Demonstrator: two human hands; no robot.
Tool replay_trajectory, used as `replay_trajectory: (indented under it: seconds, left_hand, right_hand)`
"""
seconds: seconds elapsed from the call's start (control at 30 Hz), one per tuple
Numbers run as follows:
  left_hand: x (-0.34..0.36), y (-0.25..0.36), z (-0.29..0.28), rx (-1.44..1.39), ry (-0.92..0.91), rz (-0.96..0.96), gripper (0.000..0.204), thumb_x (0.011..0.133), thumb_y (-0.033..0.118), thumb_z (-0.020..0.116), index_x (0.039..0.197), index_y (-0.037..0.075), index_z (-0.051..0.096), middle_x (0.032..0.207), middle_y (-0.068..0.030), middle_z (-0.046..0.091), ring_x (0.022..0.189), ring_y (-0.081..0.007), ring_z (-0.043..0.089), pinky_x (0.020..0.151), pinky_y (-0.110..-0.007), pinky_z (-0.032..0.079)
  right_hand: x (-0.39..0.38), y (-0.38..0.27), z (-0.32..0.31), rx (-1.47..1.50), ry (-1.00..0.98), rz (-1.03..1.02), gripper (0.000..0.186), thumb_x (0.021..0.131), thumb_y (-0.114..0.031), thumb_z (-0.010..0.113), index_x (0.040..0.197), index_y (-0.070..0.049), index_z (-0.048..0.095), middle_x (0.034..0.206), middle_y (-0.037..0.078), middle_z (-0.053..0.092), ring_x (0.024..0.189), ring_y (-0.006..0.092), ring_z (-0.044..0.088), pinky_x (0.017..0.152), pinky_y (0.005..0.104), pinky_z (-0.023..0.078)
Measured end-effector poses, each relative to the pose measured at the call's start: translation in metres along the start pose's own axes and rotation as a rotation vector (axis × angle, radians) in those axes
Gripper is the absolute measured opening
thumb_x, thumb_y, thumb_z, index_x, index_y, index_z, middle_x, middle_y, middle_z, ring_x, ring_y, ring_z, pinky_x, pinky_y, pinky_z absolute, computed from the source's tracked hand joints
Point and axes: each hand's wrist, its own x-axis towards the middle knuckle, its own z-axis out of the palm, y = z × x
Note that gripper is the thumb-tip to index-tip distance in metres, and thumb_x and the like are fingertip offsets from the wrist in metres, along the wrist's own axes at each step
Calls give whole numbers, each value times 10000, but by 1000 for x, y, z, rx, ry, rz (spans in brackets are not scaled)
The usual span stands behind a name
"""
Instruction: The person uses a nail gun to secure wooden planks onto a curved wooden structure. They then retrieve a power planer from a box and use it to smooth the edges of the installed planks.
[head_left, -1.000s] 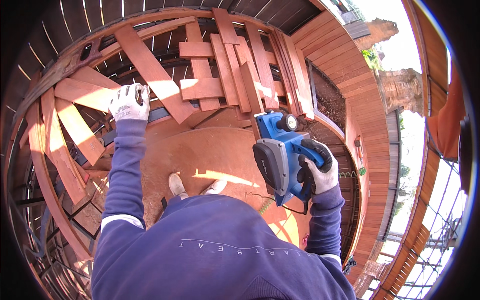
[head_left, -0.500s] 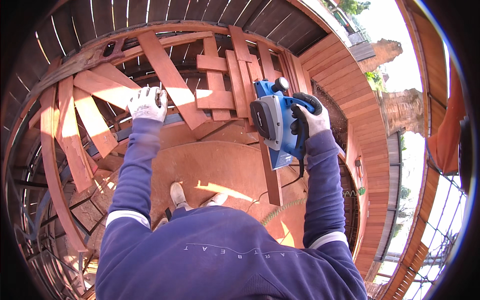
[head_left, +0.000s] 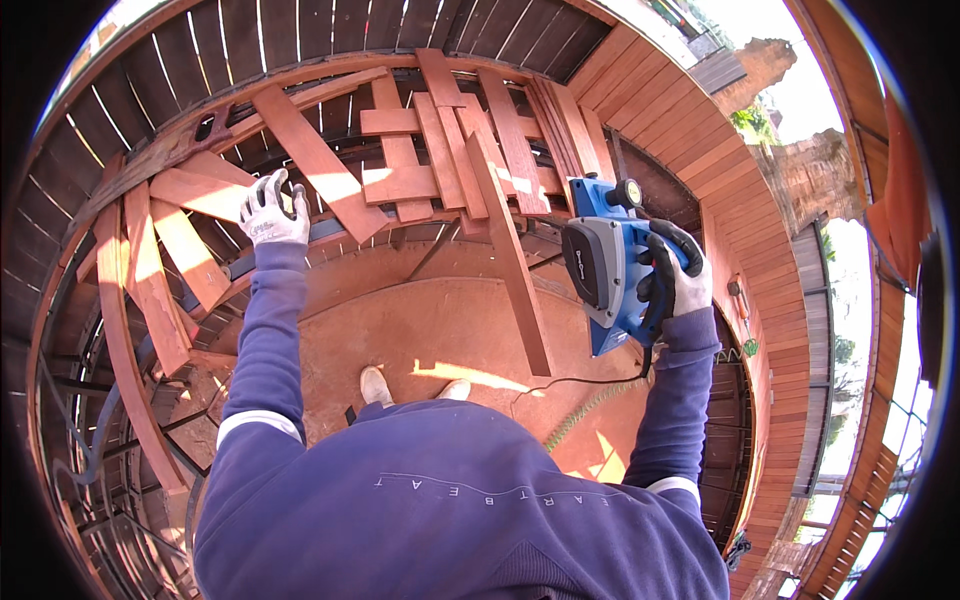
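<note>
My right hand [head_left: 684, 275], in a white and black work glove, grips the rear handle of a blue and grey electric hand planer [head_left: 594, 262]. The planer is lifted up to the right of a long reddish board [head_left: 512, 262], apart from it. That board slants with its near end jutting over the floor. My left hand [head_left: 270, 210], gloved the same way, holds nothing; its fingers are parted and the thumb stands away. It is nearest to the end of a reddish plank [head_left: 200, 190]; whether it touches the plank I cannot tell.
Several loose planks [head_left: 310, 160] lie crossed over the curved bench frame. A handsaw [head_left: 195, 135] rests at the far left. The planer's dark cord [head_left: 590, 380] trails toward a coiled green hose [head_left: 590, 405] on the floor [head_left: 420, 320]. Slatted wooden seating [head_left: 740, 200] curves along the right.
My right hand has carried the planer to the right, away from the long board. The left hand's fingers have spread somewhat. The whole view has shifted slightly.
</note>
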Motion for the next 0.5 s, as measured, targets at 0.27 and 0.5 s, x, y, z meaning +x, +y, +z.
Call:
replay_trajectory:
  seconds: [0.27,0.5]
  left_hand:
    - [-110,167,15,-1488,-989,-1075,310,960,302,644,1139,49,628,979,-87,671,906,-227,655,830,-348,548]
    - [-130,259,58,-2176,-1168,-1424,425,949,463,607,1098,66,629,966,-76,688,860,-235,683,753,-394,582]
  right_hand:
    - [-104,188,-129,42,213,395,406,856,-201,759,1212,-56,628,798,136,681,463,191,589,402,310,465]
    - [-219,417,-205,104,428,836,353,856,-145,736,1188,-86,633,773,132,660,498,246,597,395,408,496]
